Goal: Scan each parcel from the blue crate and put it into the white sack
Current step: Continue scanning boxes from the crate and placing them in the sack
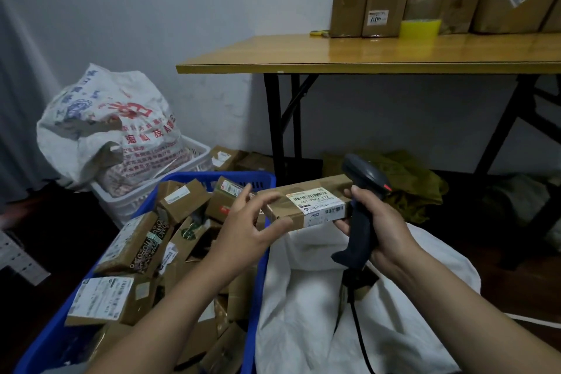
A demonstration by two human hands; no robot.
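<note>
I hold one flat brown cardboard parcel in front of me, over the edge of the white cloth sack and just beside the right wall of the blue plastic crate. Its long side runs from left to right, and the right end sits a bit higher. The face with the label points up at me.

The white label has two barcodes. I can read "507-P802" and then "172", and lower down "P802". The small print is too tiny to read.

My left hand pinches the left end of the parcel, thumb on the near edge and fingers on top. My right hand is curled round the handle of one dark grey handheld scanner with a red button. Its fingertips also touch the right end of the parcel from below. The scanner head points up and to the left, behind the parcel.

The crate is piled with many small brown boxes with white labels, too jumbled to count.

On the yellow table stands a row of brown boxes and one yellow tape roll.
</note>
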